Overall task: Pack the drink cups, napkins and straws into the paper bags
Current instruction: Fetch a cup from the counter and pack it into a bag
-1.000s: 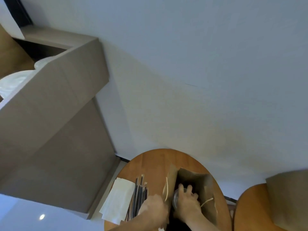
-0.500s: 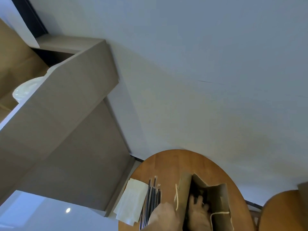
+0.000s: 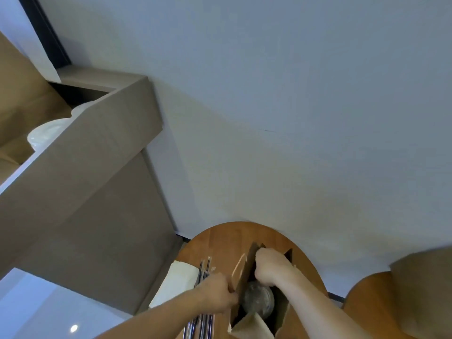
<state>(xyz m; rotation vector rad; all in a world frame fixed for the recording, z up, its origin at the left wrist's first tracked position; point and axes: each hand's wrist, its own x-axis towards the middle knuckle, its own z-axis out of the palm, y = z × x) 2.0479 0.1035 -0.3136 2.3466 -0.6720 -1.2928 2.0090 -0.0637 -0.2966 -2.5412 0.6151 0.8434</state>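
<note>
Our left hand (image 3: 217,295) is at the near left side of the open bag (image 3: 245,267). Its fingers are clenched on the bag's left wall just below the rim and hold that wall outward. Our right hand (image 3: 270,270) is in the far end of the bag's mouth with its fingers curled downward. We cannot tell whether they grasp anything, since the tips are hidden inside. A clear lidded cup (image 3: 258,300) stands inside the bag, nearer to us than the right hand and between our two wrists. The bag stands on a round wooden desk (image 3: 227,243). Left of the bag lie the dark straws (image 3: 204,271), side by side and partly under our left hand. The white napkins (image 3: 177,282) are just beyond them at the desk's left edge. A grey cabinet (image 3: 85,216) stands to the left, and part of a second desk (image 3: 362,302) shows at the right.
</note>
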